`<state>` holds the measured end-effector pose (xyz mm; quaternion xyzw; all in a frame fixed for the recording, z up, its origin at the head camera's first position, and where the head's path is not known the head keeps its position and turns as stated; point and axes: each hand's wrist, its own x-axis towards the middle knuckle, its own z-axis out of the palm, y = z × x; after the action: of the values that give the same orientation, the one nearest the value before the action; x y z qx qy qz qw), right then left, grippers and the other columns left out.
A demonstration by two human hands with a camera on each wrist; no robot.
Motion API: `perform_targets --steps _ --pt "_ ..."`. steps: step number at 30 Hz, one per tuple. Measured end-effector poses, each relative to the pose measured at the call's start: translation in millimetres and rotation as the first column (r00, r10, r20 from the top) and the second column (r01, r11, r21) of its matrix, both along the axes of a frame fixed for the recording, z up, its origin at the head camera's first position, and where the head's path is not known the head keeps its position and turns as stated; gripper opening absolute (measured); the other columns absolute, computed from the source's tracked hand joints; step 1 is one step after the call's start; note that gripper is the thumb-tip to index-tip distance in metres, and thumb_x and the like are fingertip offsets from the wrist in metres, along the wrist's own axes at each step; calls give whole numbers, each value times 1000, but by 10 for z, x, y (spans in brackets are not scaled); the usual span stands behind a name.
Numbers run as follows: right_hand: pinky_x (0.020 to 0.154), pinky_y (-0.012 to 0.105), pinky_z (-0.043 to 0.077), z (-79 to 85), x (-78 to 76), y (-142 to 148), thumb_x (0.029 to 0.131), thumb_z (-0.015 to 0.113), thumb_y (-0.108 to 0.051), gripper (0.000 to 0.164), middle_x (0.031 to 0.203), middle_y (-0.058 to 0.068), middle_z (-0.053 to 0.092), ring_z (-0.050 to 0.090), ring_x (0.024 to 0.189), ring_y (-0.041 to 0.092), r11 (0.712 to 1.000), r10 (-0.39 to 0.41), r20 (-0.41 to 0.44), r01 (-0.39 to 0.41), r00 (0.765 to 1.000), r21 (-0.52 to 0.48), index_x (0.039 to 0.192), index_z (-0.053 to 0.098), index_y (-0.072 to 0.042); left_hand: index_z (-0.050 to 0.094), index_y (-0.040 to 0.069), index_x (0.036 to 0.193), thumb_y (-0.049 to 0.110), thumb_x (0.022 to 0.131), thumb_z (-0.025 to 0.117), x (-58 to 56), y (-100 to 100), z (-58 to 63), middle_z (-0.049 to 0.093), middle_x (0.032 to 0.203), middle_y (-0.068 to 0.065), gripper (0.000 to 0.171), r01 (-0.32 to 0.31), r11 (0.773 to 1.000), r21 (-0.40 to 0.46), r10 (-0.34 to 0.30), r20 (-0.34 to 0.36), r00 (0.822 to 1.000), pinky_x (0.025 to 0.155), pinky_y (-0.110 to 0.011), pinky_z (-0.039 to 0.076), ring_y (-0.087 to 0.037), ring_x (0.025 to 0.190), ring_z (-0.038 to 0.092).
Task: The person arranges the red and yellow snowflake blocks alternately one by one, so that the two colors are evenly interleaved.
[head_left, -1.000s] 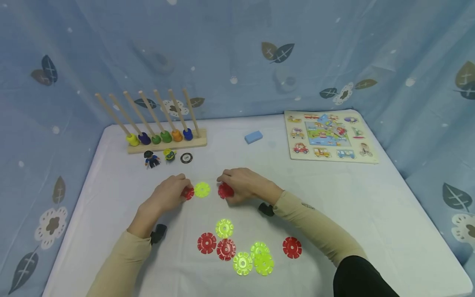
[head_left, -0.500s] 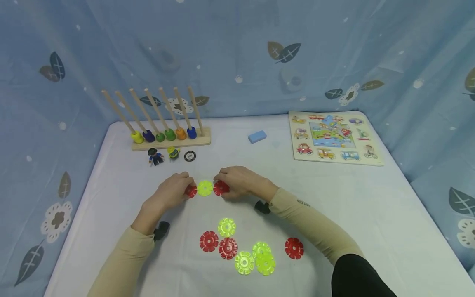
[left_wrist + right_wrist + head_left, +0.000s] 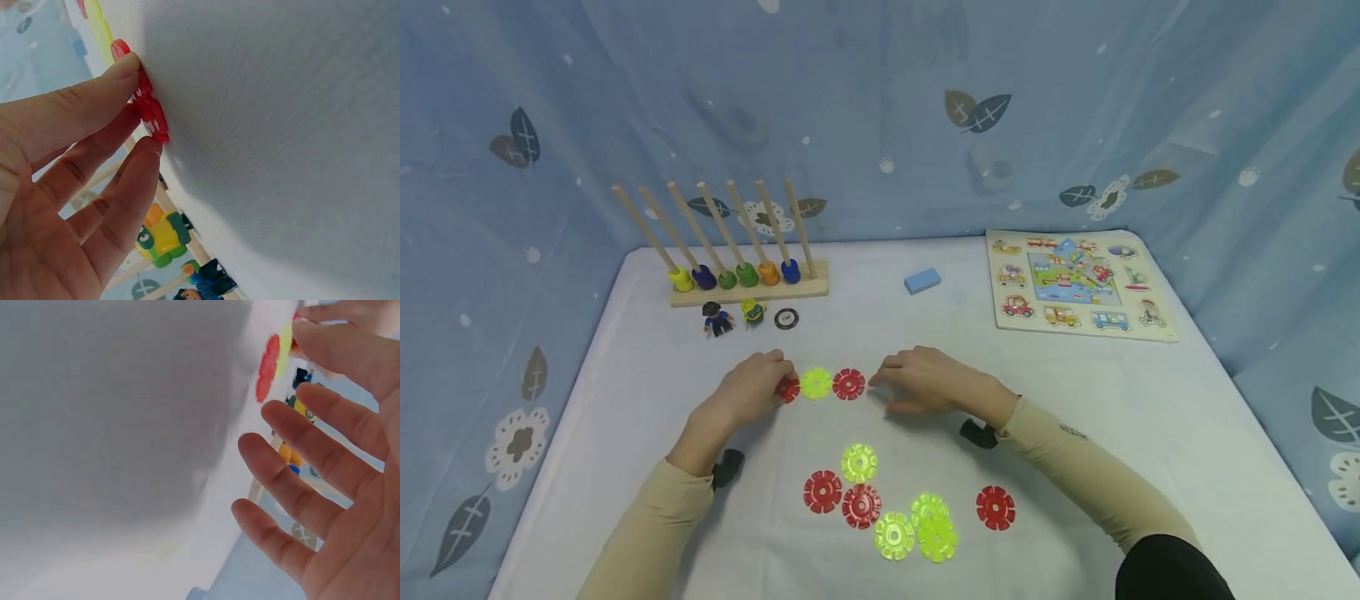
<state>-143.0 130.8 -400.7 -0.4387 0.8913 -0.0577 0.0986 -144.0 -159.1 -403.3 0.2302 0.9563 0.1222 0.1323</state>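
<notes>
Newly released red disc (image 3: 848, 384), right hand (image 3: 919, 381) apart

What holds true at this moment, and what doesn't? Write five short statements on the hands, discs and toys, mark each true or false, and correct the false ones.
1. The left hand pinches a red disc. True.
2. The right hand grips a disc too. False: it holds nothing and is near another red disc.
3. A yellow-green disc lies between those two red discs. True.
4. The blue block sits on the puzzle board. False: it lies on the table, left of the board.
5. The peg rack stands behind the yellow toy figure. True.
</notes>
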Motion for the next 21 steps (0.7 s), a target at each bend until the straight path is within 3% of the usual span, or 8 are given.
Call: perform_targets --steps 8,15,17,21 --pt "87 31 52 -48 421 356 85 69 -42 36 111 -8 68 63 99 10 997 69 10 -69 998 -40 116 66 -25 70 7 105 0 78 75 2 -29 -8 63 99 -7 28 -2 1000 1 2 -2 1000 83 -45 53 -27 94 61" --pt "89 26 50 -9 790 445 81 72 -44 37 110 -12 65 59 99 5 988 151 113 -148 982 -41 114 66 -28 70 6 106 1 79 74 -2 -27 18 63 100 -7 28 -9 1000 4 9 7 1000 82 -45 52 -26 93 60" --pt "87 24 50 -20 889 439 79 74 -48 40 108 -13 63 58 96 3 980 197 100 -193 975 -42 113 66 -28 70 7 106 1 79 74 0 -23 14 63 100 -7 28 -12 1000 0 12 9 1000 83 -45 52 -26 94 60" --pt "77 19 47 -68 1079 400 74 72 -61 49 101 -13 58 54 86 -1 953 302 -9 -302 953 -24 109 65 -29 70 7 106 1 79 74 11 -18 3 63 99 -6 28 -15 1000 -3 15 14 1000 84 -45 52 -26 94 60"
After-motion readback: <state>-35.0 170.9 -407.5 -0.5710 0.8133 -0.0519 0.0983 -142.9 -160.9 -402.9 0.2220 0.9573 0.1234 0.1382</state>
